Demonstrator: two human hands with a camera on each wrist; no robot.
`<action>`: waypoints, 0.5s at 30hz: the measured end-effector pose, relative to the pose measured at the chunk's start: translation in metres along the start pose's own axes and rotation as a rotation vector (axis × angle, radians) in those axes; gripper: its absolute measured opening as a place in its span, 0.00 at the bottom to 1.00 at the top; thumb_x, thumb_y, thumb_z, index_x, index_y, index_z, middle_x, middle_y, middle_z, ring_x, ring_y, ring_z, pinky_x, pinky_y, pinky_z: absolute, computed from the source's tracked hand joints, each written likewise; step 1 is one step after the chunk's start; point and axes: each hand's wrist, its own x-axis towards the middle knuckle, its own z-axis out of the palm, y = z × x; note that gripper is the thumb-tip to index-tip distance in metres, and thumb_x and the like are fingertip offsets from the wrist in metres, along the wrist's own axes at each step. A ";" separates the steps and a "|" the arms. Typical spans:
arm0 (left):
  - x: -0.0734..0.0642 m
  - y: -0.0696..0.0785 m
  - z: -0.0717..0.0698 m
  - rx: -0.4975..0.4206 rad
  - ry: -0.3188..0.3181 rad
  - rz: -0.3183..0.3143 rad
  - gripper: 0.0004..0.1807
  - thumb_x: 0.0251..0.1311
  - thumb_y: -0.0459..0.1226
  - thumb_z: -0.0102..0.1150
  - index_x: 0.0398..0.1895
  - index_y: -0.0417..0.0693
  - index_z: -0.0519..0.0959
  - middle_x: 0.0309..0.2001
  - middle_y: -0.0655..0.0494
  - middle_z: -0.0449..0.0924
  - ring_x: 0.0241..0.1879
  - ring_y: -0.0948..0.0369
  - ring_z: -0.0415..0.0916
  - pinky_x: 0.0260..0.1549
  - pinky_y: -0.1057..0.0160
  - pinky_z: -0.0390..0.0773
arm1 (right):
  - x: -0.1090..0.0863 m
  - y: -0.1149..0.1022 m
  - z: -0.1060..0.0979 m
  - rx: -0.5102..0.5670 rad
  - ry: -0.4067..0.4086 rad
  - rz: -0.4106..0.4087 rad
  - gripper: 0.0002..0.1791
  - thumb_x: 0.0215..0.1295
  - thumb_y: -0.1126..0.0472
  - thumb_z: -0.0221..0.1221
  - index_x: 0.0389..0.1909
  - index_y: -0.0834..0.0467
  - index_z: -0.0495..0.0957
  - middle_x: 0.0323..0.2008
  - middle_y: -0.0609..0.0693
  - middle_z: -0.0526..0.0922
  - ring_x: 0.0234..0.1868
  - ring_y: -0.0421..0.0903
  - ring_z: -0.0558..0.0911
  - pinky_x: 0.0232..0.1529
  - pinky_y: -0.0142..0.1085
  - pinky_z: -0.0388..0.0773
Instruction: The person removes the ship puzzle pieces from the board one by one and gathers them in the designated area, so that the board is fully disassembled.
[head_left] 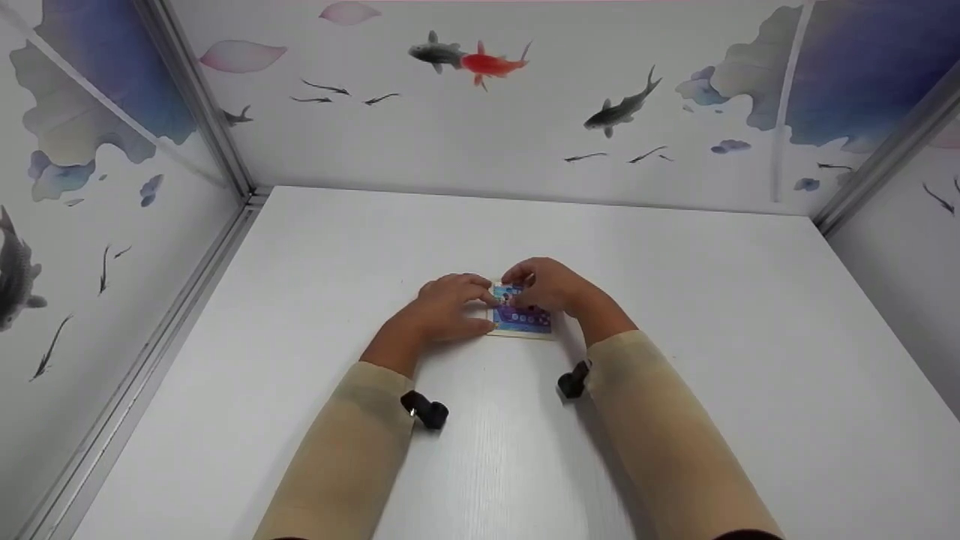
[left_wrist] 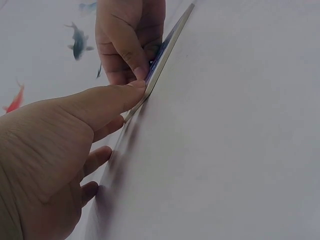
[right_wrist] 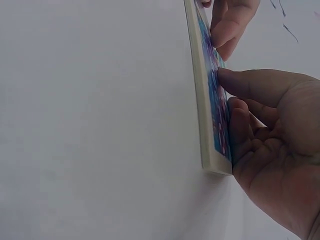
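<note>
A small flat picture board (head_left: 523, 321) with a blue and purple printed face lies on the white table. Its pale edge (right_wrist: 202, 100) shows in the right wrist view. My left hand (head_left: 454, 306) rests at the board's left side. In the left wrist view, the thumb of that left hand (left_wrist: 55, 145) touches the board's edge, with other fingers against the table. Over the upper right part of the board is my right hand (head_left: 551, 285). The right wrist view shows the thumb of this right hand (right_wrist: 280, 120) touching the printed face, its fingers curled; anything between them is hidden.
The white table (head_left: 300, 315) spreads around the board on all sides. White panels (head_left: 510, 135) printed with fish and leaves enclose the back and sides, joined by metal frame bars (head_left: 217, 120). Black devices (head_left: 426, 410) sit on both sleeved wrists.
</note>
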 end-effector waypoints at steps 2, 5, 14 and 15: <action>0.000 0.000 0.000 0.000 -0.002 -0.003 0.22 0.71 0.57 0.63 0.66 0.68 0.83 0.80 0.63 0.69 0.84 0.51 0.58 0.79 0.34 0.58 | 0.000 0.001 0.000 0.022 0.005 0.004 0.18 0.71 0.58 0.68 0.60 0.45 0.83 0.60 0.49 0.82 0.62 0.52 0.79 0.68 0.49 0.79; -0.001 0.002 -0.002 -0.002 -0.005 -0.005 0.23 0.71 0.57 0.63 0.67 0.69 0.83 0.80 0.63 0.68 0.84 0.51 0.58 0.80 0.34 0.57 | 0.000 0.001 0.000 0.064 0.010 0.018 0.17 0.70 0.57 0.67 0.58 0.44 0.83 0.58 0.50 0.81 0.60 0.52 0.79 0.66 0.48 0.80; -0.001 0.001 -0.001 0.000 -0.004 -0.002 0.23 0.71 0.57 0.63 0.66 0.68 0.83 0.80 0.62 0.69 0.83 0.50 0.59 0.78 0.33 0.59 | -0.001 0.005 0.003 0.119 0.026 -0.043 0.14 0.72 0.59 0.66 0.56 0.45 0.83 0.50 0.50 0.84 0.53 0.49 0.80 0.60 0.43 0.80; -0.001 0.001 -0.001 0.003 -0.003 0.001 0.23 0.71 0.57 0.63 0.65 0.68 0.84 0.80 0.62 0.69 0.83 0.50 0.59 0.78 0.33 0.59 | -0.001 0.005 0.003 0.120 0.025 -0.057 0.15 0.72 0.60 0.66 0.56 0.46 0.82 0.49 0.49 0.85 0.52 0.49 0.81 0.59 0.42 0.80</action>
